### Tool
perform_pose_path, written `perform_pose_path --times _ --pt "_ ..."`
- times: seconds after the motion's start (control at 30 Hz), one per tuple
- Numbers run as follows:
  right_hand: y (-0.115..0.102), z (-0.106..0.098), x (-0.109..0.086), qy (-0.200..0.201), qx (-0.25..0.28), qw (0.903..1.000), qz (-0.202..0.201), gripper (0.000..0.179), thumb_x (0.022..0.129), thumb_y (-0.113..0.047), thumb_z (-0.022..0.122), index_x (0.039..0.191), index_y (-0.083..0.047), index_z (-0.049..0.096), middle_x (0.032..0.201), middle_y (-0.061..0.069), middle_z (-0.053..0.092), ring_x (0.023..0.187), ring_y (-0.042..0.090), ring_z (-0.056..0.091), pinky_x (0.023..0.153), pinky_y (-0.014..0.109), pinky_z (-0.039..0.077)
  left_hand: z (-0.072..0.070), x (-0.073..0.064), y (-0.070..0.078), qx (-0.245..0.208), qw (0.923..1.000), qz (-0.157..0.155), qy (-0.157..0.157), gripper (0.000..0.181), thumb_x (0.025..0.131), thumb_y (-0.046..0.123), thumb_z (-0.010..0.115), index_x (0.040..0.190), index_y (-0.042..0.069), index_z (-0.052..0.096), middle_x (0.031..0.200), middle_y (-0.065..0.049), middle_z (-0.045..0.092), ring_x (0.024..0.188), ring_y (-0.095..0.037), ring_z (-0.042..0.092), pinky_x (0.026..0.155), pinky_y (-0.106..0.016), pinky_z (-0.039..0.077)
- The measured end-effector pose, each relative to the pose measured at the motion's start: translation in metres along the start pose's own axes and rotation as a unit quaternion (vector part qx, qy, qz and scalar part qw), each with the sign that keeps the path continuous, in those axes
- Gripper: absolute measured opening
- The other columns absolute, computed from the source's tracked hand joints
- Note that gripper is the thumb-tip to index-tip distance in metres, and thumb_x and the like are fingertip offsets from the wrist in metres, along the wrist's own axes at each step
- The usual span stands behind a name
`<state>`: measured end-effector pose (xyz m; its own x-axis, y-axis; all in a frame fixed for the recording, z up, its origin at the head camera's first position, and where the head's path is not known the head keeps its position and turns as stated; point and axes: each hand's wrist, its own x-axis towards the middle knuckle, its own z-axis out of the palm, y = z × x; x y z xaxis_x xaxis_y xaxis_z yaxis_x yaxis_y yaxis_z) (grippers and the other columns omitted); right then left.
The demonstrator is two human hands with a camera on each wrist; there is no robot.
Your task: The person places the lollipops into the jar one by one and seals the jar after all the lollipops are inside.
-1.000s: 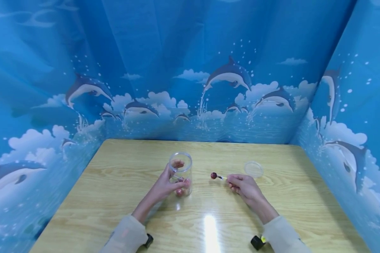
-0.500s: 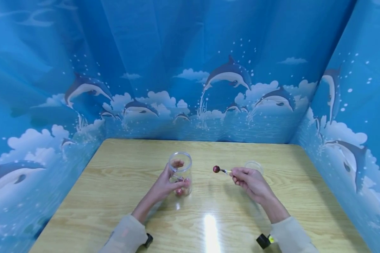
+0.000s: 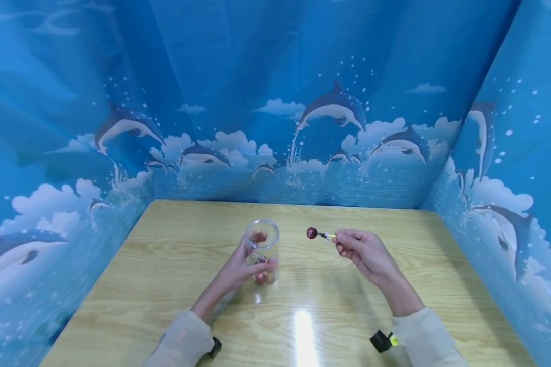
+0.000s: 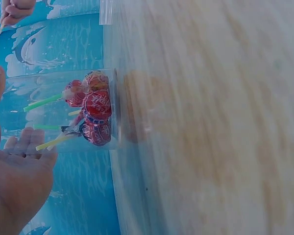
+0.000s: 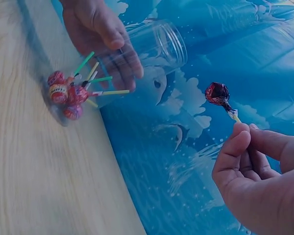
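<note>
A clear open-topped jar [image 3: 272, 248] stands upright on the table, with several wrapped lollipops [image 4: 97, 105] at its bottom, their green and yellow sticks pointing up. My left hand [image 3: 235, 270] holds the jar from the left side, thumb in front and fingers behind the wall. To the right of the jar and above the table, my right hand [image 3: 366, 255] pinches one dark red lollipop [image 3: 311, 233] by the end of its yellow stick. Its wrapped head points left toward the jar. In the right wrist view, the held lollipop [image 5: 218, 94] is apart from the jar [image 5: 159, 46].
The wood-grain table [image 3: 188, 229] is bordered by blue dolphin-print curtains [image 3: 239, 102] at the back and sides. A clear ridged edge [image 4: 106, 12] shows at the top of the left wrist view. My right hand covers the round clear lid's spot in the head view.
My right hand has lifted the lollipop up off the table area, away from me, now covering the clear lid in the head view. The left hand and jar have stayed in place.
</note>
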<state>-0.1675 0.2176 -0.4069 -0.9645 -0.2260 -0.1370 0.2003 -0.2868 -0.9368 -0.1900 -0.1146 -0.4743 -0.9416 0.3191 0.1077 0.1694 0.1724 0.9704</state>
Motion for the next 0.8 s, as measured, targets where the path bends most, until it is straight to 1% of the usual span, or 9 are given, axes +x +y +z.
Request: perform_pose_path --times 0.2,0.33,0.53,0.63,0.8 --pt "-0.007 0.014 0.005 -0.018 0.006 0.9998 -0.009 0.018 0.103 -0.011 0.064 0.114 0.002 0.069 0.101 0.008 0.071 0.083 0.011 0.064 0.072 0.019 0.057 0.000 0.000 0.001 0.001 1.0000 -0.005 -0.002 0.084 0.082 0.010 0.087 0.151 0.007 0.040 0.152 -0.015 0.049 0.144 -0.040 0.040 0.119 -0.066 0.026" --pt "-0.010 0.025 0.010 -0.028 0.015 0.9995 -0.009 0.017 0.103 -0.012 0.065 0.113 0.001 0.070 0.102 0.009 0.072 0.083 0.011 0.064 0.072 0.020 0.057 -0.001 0.001 0.000 0.004 1.0000 -0.007 -0.001 0.085 0.081 0.011 0.088 0.151 0.008 0.041 0.152 -0.014 0.049 0.144 -0.040 0.040 0.119 -0.067 0.024" --pt "-0.010 0.040 0.019 -0.042 0.016 0.9989 -0.013 0.015 0.105 -0.008 0.061 0.113 0.002 0.069 0.099 0.007 0.072 0.081 0.011 0.063 0.070 0.019 0.056 0.000 0.000 0.000 0.005 1.0000 -0.008 0.000 0.083 0.081 0.011 0.088 0.150 0.011 0.042 0.152 -0.014 0.050 0.145 -0.040 0.040 0.120 -0.067 0.021" --pt "-0.009 0.048 0.023 -0.044 0.014 0.9989 -0.012 0.014 0.105 -0.007 0.060 0.112 -0.001 0.070 0.098 0.007 0.072 0.080 0.011 0.063 0.069 0.019 0.055 0.000 -0.001 0.000 0.006 1.0000 -0.006 0.002 0.083 0.081 0.010 0.088 0.150 0.010 0.042 0.152 -0.014 0.050 0.145 -0.041 0.040 0.120 -0.067 0.021" --pt "-0.009 0.058 0.029 -0.049 0.010 0.9987 -0.004 0.016 0.105 -0.006 0.060 0.116 0.000 0.068 0.099 0.007 0.072 0.081 0.011 0.064 0.069 0.019 0.055 0.000 -0.001 0.001 0.014 0.9998 -0.012 0.004 0.084 0.080 0.013 0.089 0.150 0.012 0.042 0.153 -0.014 0.049 0.145 -0.041 0.040 0.119 -0.068 0.024"
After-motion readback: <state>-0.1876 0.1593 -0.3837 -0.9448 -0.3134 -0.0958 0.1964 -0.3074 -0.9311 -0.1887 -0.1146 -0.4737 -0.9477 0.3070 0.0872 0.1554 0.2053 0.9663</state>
